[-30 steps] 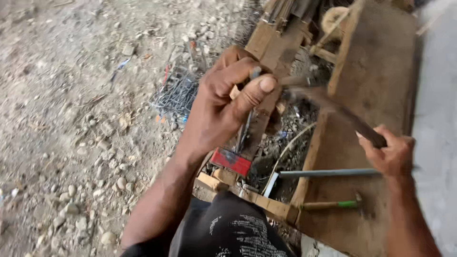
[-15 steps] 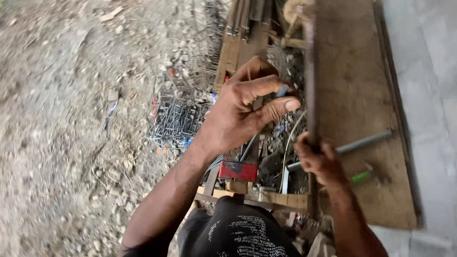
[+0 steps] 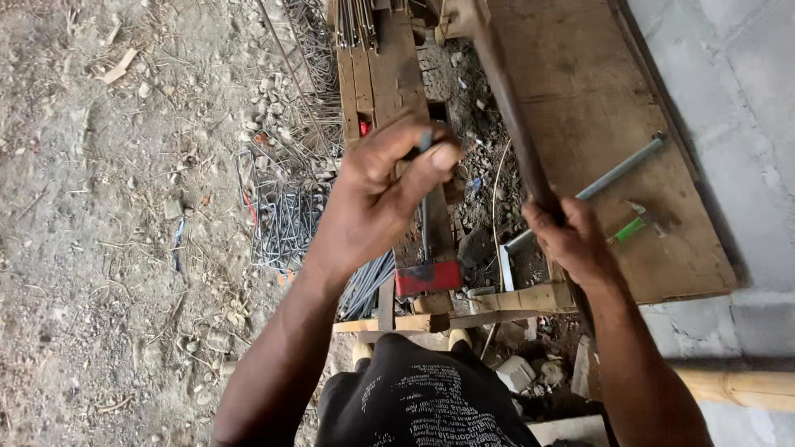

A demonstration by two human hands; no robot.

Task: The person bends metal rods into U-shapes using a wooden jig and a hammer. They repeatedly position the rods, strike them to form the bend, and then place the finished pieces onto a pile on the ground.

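My left hand [image 3: 377, 194] is closed around a thin steel rod [image 3: 426, 217] that runs down over a narrow wooden bench [image 3: 383, 79]. A red block [image 3: 427, 278] sits at the bench's near end, just below that hand. My right hand [image 3: 571, 240] grips the lower end of a long dark iron bar [image 3: 505, 108] that reaches up and away along the left edge of a wide wooden board [image 3: 580, 99]. The bar's far end runs out past the top of the view.
A grey metal rod [image 3: 609, 178] and a green-handled hammer [image 3: 633, 223] lie on the board right of my right hand. A pile of bent wire stirrups [image 3: 286, 219] lies on the gravel at the left. More straight rods [image 3: 358, 21] rest at the bench's far end. A concrete slab [image 3: 729, 124] is at right.
My right hand has swung the long bar from lying across the board to pointing up and away. The view has shifted, and my left hand keeps its hold on the thin rod.
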